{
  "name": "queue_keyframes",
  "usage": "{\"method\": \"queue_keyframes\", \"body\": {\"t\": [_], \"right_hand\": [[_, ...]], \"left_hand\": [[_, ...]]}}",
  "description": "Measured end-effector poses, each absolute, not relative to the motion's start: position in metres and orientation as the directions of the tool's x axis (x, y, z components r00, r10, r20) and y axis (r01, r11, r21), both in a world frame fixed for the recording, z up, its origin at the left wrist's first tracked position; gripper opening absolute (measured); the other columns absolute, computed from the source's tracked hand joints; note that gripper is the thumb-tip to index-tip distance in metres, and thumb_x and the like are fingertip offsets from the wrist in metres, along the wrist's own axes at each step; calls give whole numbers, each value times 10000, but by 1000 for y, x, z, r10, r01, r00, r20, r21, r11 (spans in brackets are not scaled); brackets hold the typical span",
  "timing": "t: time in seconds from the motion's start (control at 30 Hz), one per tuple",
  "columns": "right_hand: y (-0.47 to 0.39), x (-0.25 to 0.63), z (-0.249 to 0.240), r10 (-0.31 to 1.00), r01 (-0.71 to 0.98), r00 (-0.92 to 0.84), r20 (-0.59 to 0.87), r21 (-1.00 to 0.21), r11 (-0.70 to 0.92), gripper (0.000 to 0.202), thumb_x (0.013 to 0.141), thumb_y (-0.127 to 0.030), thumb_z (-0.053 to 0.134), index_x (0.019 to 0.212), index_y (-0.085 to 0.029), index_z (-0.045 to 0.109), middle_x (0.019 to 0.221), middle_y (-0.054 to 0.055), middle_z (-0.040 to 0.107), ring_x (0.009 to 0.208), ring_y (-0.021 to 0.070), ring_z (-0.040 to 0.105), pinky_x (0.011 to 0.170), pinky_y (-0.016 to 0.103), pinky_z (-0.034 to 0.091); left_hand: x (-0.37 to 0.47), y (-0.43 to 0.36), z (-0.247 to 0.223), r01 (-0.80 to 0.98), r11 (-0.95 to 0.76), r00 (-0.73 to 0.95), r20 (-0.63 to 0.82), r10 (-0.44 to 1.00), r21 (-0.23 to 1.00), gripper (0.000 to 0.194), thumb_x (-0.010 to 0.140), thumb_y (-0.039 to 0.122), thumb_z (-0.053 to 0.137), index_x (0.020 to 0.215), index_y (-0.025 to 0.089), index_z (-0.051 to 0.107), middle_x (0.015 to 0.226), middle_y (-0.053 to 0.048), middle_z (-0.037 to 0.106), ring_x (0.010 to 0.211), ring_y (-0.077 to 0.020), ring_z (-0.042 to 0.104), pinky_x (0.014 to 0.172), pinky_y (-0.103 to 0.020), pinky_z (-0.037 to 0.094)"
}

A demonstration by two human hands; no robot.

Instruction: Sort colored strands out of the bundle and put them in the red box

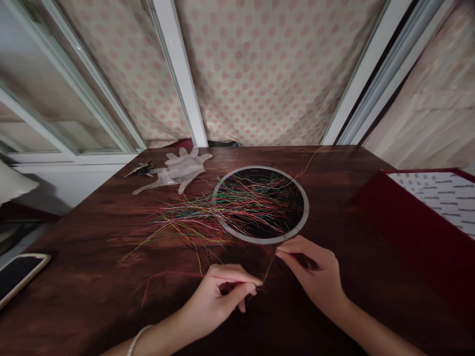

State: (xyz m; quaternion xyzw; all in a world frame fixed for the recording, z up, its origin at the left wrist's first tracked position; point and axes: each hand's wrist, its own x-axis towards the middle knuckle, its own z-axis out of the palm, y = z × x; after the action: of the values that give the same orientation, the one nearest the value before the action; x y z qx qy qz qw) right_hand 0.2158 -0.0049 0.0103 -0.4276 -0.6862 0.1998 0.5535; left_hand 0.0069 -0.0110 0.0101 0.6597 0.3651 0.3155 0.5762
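Observation:
A thin pale wire (268, 268) runs between my two hands over the front part of the table. My left hand (226, 294) pinches its lower end between thumb and fingertips. The upper end sits in the pinch of my right hand (315, 264), just below the rim of a round black plate with a grey edge (306, 210). Across the plate and out to its left lies a loose bundle of thin coloured wires (208, 210), red, green, yellow and white. A few stray red wires (166, 273) lie on the wood left of my left hand.
Behind the wires lie a clear plastic glove (181, 170) and some keys (143, 169). A phone (20, 274) rests at the left edge. A dark red box (401, 227) with printed white lining stands on the right of the wooden table (89, 237). Curtained window frames rise behind.

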Motion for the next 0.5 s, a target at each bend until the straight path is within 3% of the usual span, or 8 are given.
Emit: {"method": "queue_keyframes", "body": {"t": [0.13,0.3,0.5], "right_hand": [[-6,216,9,823,321,-20,567,-776,543,100,775,-128,652,806,-211,699,761,27,716,709,167,676,666,295,561],[-12,209,8,868,187,-80,491,-847,497,154,781,-92,633,829,-217,709,797,27,726,726,156,679,648,273,560],[-18,196,8,822,144,-100,561,-809,570,196,744,-49,649,829,-211,719,752,33,726,658,152,650,559,266,539]], "left_hand": [[6,-7,12,81,84,546,-115,830,993,234,827,328,607,869,142,743,715,-52,620,479,-64,532,425,-164,399],[9,-8,12,87,142,519,-167,839,986,255,833,349,598,945,164,733,628,-17,602,434,-46,470,422,-162,376],[12,-9,10,104,183,472,-211,856,978,289,784,389,647,863,129,746,535,9,541,393,-32,371,377,-158,289]]}}
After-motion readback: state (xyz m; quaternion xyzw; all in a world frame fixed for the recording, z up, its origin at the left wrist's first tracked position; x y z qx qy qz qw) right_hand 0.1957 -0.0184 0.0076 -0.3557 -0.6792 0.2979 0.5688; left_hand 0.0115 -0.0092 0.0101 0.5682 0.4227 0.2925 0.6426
